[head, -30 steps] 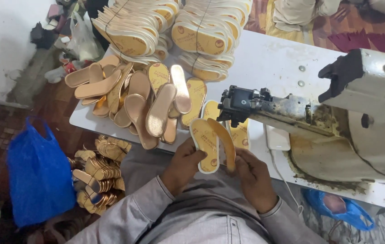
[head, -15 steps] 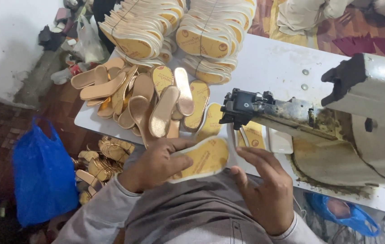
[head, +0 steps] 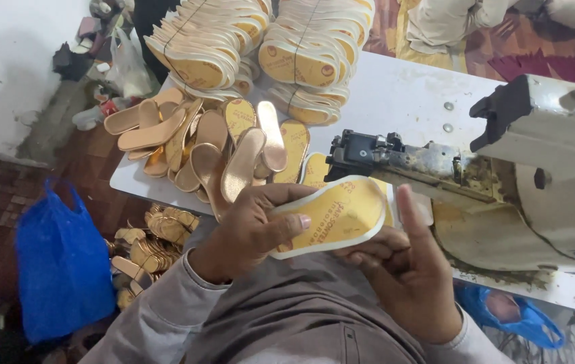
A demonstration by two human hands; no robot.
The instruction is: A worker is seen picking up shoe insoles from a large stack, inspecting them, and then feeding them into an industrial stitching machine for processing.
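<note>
Yellow insole (head: 338, 216), white-edged, sits at frame centre (just below the sewing machine's arm (head: 402, 162)), left hand (head: 247, 232) pinching its heel end, right hand (head: 405, 276) cupped beneath with thumb raised; likely light and bendy, best gripped by its edges.

A blue plastic bag (head: 62, 263) stands on the floor left; another (head: 513, 313) right.
</note>
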